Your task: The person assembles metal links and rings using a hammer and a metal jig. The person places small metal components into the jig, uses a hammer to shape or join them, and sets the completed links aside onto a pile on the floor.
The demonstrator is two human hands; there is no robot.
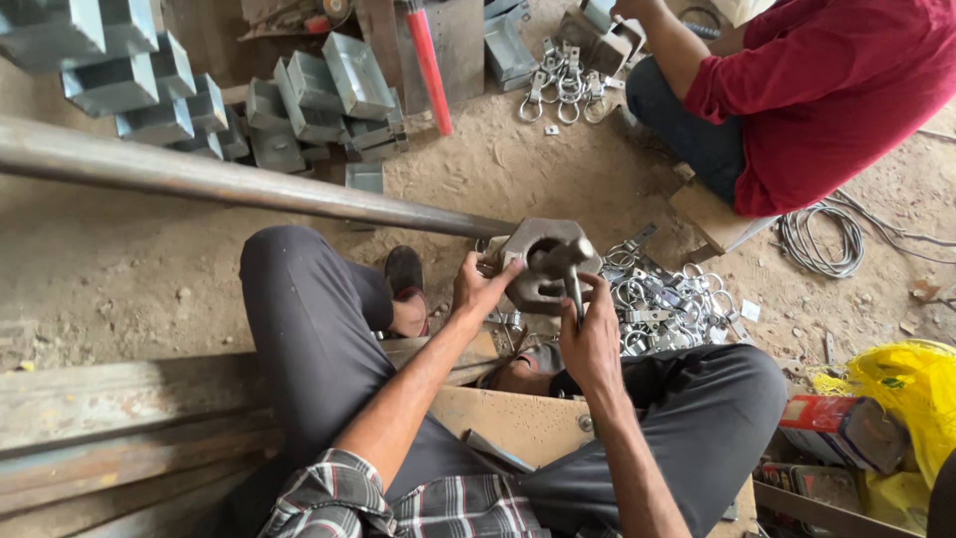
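Metal block (543,264) on the pipe (229,184) end, between both hands; left hand (483,289) gripping its side, right hand (590,334) clamped on a rod (575,289) set in it. Mid-fitting, probably; steady turning needed next. Clamps (662,299) heaped just beyond

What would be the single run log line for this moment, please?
left hand: holds metal block on long pipe | right hand: grips thin rod at block | nearby: metal clamp pile, person in red shirt

Stacked grey metal boxes (199,95); red-handled tool (430,70); coiled wire (822,237); yellow bag (911,394); co-worker in red shirt (827,90), seated on sandy floor (129,269).
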